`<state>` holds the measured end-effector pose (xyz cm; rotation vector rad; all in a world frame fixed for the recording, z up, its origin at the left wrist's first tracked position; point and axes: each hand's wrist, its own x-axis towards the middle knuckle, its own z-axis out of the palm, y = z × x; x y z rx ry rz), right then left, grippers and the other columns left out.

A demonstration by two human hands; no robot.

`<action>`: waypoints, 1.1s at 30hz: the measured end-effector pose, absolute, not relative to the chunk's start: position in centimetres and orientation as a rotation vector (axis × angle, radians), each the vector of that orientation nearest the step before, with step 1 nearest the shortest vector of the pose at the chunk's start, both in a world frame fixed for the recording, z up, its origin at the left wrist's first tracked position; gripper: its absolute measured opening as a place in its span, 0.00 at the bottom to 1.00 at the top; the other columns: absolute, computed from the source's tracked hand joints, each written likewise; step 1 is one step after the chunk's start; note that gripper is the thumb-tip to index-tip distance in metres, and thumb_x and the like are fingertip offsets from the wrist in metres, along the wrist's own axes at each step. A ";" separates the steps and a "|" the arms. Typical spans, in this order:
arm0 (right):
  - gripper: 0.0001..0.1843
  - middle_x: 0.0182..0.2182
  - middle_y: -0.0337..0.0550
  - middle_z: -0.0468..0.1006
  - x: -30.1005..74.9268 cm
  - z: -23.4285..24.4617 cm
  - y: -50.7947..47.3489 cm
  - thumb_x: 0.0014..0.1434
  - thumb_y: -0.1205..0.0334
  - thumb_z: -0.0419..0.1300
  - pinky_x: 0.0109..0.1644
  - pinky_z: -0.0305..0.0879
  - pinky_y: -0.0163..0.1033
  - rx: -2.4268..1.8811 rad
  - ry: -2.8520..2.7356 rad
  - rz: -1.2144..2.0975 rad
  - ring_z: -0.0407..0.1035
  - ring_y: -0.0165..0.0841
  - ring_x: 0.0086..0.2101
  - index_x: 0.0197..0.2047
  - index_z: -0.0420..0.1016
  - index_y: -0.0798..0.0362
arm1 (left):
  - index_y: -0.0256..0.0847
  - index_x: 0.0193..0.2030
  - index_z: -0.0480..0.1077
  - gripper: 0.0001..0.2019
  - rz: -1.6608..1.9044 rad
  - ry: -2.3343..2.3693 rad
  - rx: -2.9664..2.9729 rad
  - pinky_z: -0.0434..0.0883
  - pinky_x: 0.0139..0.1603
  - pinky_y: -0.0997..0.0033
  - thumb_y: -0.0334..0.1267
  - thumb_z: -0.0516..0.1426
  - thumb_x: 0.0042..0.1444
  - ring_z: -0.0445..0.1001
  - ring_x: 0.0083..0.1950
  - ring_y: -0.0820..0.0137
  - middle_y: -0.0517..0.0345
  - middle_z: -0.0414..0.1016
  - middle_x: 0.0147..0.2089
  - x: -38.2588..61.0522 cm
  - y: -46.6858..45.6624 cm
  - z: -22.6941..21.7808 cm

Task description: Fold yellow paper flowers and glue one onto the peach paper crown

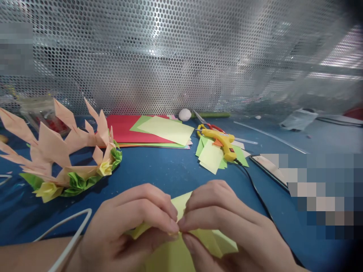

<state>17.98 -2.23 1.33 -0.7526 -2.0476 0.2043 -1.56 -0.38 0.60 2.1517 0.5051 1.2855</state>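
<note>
A pale yellow-green paper sheet (176,253) lies at the near edge of the blue table (170,170), partly folded. My left hand (133,223) and my right hand (227,226) meet over it, fingertips pinched together on a fold at its middle. Both hands cover much of the sheet, so its full shape is hidden.
A peach paper crown with green and yellow folded flowers (65,155) stands at the left. Red, green and yellow sheets (153,132) lie behind. A yellow glue gun (222,141) rests on small paper squares (211,156), with scissors (205,122) and a white ball (185,114). A perforated metal screen (181,56) closes the back.
</note>
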 end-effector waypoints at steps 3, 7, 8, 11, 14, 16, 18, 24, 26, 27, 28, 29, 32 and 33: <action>0.09 0.27 0.41 0.81 18.1 1.2 -2.1 0.51 0.77 0.65 0.38 0.71 0.34 -0.743 -2.039 0.227 0.75 0.29 0.29 0.34 0.77 0.55 | 0.41 0.36 0.75 0.08 1.298 0.501 2.124 0.77 0.47 0.78 0.23 0.59 0.57 0.80 0.36 0.72 0.59 0.78 0.35 -1.6 -0.4 0.5; 0.09 0.28 0.42 0.81 18.4 1.3 -2.0 0.51 0.77 0.65 0.38 0.73 0.34 -0.736 -2.047 0.212 0.76 0.30 0.30 0.35 0.78 0.55 | 0.43 0.37 0.74 0.12 1.231 0.526 2.062 0.77 0.44 0.78 0.21 0.58 0.56 0.79 0.39 0.72 0.60 0.78 0.36 -1.5 0.0 0.5; 0.10 0.28 0.43 0.81 18.4 1.3 -2.0 0.51 0.77 0.65 0.37 0.73 0.34 -0.742 -2.048 0.202 0.76 0.30 0.30 0.35 0.78 0.54 | 0.44 0.38 0.74 0.12 1.221 0.536 2.028 0.76 0.43 0.79 0.21 0.59 0.55 0.78 0.39 0.72 0.61 0.77 0.36 -1.5 0.1 0.5; 0.10 0.27 0.43 0.81 18.1 1.2 -1.9 0.51 0.78 0.65 0.36 0.74 0.34 -0.752 -2.041 0.174 0.76 0.31 0.30 0.35 0.77 0.54 | 0.45 0.38 0.73 0.11 1.204 0.542 1.928 0.75 0.43 0.79 0.23 0.61 0.54 0.77 0.39 0.72 0.62 0.76 0.37 -1.4 0.1 0.2; 0.11 0.27 0.42 0.80 18.0 1.1 -2.0 0.52 0.79 0.64 0.36 0.74 0.33 -0.774 -2.030 0.140 0.76 0.30 0.30 0.34 0.75 0.55 | 0.47 0.39 0.73 0.11 1.158 0.556 1.863 0.74 0.44 0.78 0.26 0.62 0.55 0.76 0.40 0.72 0.63 0.75 0.38 -1.5 0.0 -0.2; 0.10 0.27 0.41 0.80 18.1 1.1 -2.2 0.53 0.79 0.62 0.36 0.74 0.32 -0.790 -2.033 0.134 0.76 0.29 0.30 0.34 0.74 0.54 | 0.48 0.40 0.74 0.07 1.140 0.573 1.818 0.73 0.44 0.77 0.31 0.63 0.56 0.75 0.41 0.71 0.62 0.75 0.39 -1.6 0.0 -0.4; 0.10 0.27 0.41 0.79 18.2 1.1 -2.3 0.55 0.78 0.61 0.36 0.73 0.31 -0.793 -2.038 0.145 0.75 0.29 0.30 0.35 0.73 0.54 | 0.48 0.40 0.75 0.03 1.099 0.574 1.770 0.72 0.44 0.76 0.39 0.62 0.58 0.75 0.41 0.70 0.61 0.75 0.39 -1.7 0.1 -0.3; 0.08 0.29 0.40 0.78 18.7 0.9 -2.4 0.63 0.74 0.56 0.35 0.73 0.29 -0.838 -2.069 0.153 0.75 0.28 0.31 0.38 0.73 0.52 | 0.45 0.31 0.78 0.11 0.935 0.616 1.452 0.67 0.38 0.76 0.49 0.63 0.54 0.71 0.35 0.71 0.61 0.74 0.31 -1.1 0.8 0.4; 0.09 0.30 0.41 0.78 18.8 0.8 -2.4 0.63 0.75 0.55 0.38 0.72 0.29 -0.840 -2.051 0.154 0.75 0.28 0.32 0.39 0.73 0.53 | 0.42 0.28 0.78 0.12 0.869 0.628 1.322 0.65 0.37 0.77 0.50 0.67 0.49 0.69 0.34 0.73 0.62 0.73 0.29 -1.0 1.2 0.4; 0.10 0.30 0.41 0.78 18.8 0.8 -2.4 0.63 0.75 0.55 0.39 0.72 0.29 -0.843 -2.036 0.162 0.74 0.28 0.32 0.39 0.74 0.53 | 0.42 0.27 0.79 0.13 0.841 0.629 1.262 0.64 0.36 0.78 0.50 0.68 0.47 0.69 0.33 0.73 0.62 0.73 0.29 -1.0 1.4 0.4; 0.10 0.30 0.41 0.78 18.7 0.7 -2.5 0.63 0.76 0.55 0.39 0.72 0.28 -0.839 -2.027 0.173 0.74 0.28 0.33 0.38 0.74 0.54 | 0.42 0.27 0.79 0.13 0.821 0.627 1.211 0.64 0.35 0.78 0.49 0.68 0.46 0.68 0.33 0.74 0.62 0.72 0.29 -1.0 1.5 0.3; 0.10 0.30 0.42 0.78 18.7 0.7 -2.5 0.63 0.76 0.55 0.40 0.71 0.27 -0.829 -2.018 0.180 0.74 0.27 0.33 0.38 0.74 0.54 | 0.42 0.27 0.79 0.13 0.806 0.620 1.170 0.63 0.34 0.78 0.49 0.69 0.45 0.68 0.32 0.74 0.63 0.72 0.29 -1.0 1.6 0.2; 0.10 0.30 0.42 0.78 18.7 0.7 -2.6 0.62 0.78 0.55 0.40 0.71 0.25 -0.805 -2.014 0.200 0.74 0.27 0.34 0.38 0.75 0.55 | 0.43 0.27 0.79 0.11 0.778 0.605 1.121 0.63 0.33 0.79 0.47 0.69 0.46 0.68 0.32 0.75 0.64 0.72 0.31 -1.0 1.8 0.0; 0.11 0.31 0.42 0.78 18.7 0.7 -2.6 0.62 0.78 0.55 0.40 0.71 0.26 -0.804 -2.011 0.202 0.74 0.27 0.34 0.38 0.75 0.55 | 0.42 0.26 0.79 0.11 0.764 0.601 1.110 0.64 0.33 0.78 0.47 0.69 0.45 0.68 0.32 0.75 0.64 0.72 0.31 -1.0 1.8 0.0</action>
